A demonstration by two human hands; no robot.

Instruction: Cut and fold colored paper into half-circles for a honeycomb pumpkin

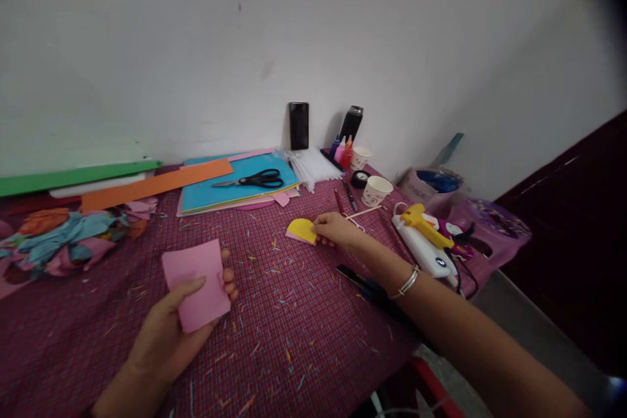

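My left hand (171, 320) is closed on a pink sheet of paper (208, 268), thumb on top and fingers round its right edge, held over the near left of the table. Farther off, my right hand (333, 228) pinches the right end of a small yellow half-round paper piece (301, 228), which has a pink strip along its lower edge. Just right of that hand lie a thin stick (365, 211) and a white cord. Dark-handled scissors (367, 284) rest under my right forearm, which hides part of them.
Blue sheets (200, 192) bear black scissors (262, 178) at the back. Crumpled paper (63, 238) lies left. Paper cups (377, 191), glue bottles (347, 153) and a phone (298, 125) stand behind. A yellow glue gun (426, 225) lies on a white power strip (416, 248) to the right.
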